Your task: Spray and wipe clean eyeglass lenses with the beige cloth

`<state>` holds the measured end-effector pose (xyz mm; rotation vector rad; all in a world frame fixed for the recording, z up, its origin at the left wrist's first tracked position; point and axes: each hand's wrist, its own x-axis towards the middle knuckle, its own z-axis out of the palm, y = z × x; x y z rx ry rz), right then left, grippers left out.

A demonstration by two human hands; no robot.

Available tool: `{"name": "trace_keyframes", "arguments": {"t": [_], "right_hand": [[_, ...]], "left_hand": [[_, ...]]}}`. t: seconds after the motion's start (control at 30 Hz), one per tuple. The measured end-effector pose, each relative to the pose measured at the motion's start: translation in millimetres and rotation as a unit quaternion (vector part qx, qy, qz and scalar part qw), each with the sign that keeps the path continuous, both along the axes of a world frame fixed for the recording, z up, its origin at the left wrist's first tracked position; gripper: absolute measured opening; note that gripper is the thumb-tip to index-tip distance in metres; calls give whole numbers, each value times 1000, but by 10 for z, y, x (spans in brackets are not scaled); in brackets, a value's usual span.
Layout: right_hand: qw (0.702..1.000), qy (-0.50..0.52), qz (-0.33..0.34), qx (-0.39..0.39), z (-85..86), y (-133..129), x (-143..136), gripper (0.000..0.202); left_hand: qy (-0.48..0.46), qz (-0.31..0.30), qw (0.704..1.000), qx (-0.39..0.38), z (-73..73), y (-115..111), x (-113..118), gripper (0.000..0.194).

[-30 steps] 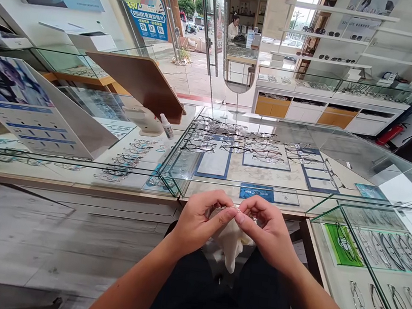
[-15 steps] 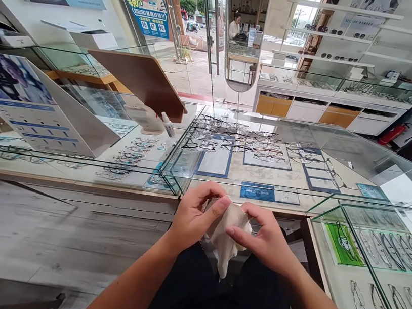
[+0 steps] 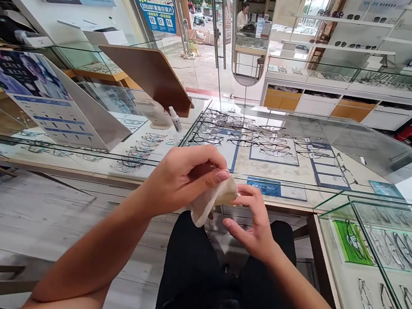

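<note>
A cream-coloured cloth [image 3: 210,200] hangs between my hands, over the front edge of the glass counter and above my lap. My left hand [image 3: 183,177] pinches its top between thumb and fingers. My right hand [image 3: 252,220] is at the cloth's right side, with its fingertips by the edge and its thumb spread away below. Whether anything lies inside the folds is hidden. Behind the cloth, rows of eyeglasses [image 3: 244,138] lie in the glass case.
On the left stand a desk calendar [image 3: 54,115] and a brown board [image 3: 151,75]. A small white bottle [image 3: 175,119] is near the board. At the right, a lower case holds a green tray [image 3: 352,246] and more eyeglasses. A person [image 3: 242,17] shows in the tall mirror.
My left hand has moved up and left with the cloth. My right hand's thumb has come away from the cloth, and its fingers have spread. The view has shifted slightly.
</note>
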<state>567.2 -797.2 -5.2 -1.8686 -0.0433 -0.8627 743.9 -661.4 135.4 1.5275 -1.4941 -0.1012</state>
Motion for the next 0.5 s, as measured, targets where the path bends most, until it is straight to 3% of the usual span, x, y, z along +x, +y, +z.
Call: {"name": "trace_keyframes", "arguments": {"t": [0.13,0.27,0.33,0.5], "right_hand": [[999,-33,0,20,195,14,142,41],[995,-43,31,84,335,5,272,29],[991,-43,55,114,391,-1,316,16],[984,35,131,119,439,-16,345,19]], "left_hand": [[-34,-21,999,20,150,-16,67,21],[-85,-53,994,46,254,-32,89,16],[-101,-49,992,58,278,-38,82,15],[-114,-36,992,50,265,-41,52,15]]}}
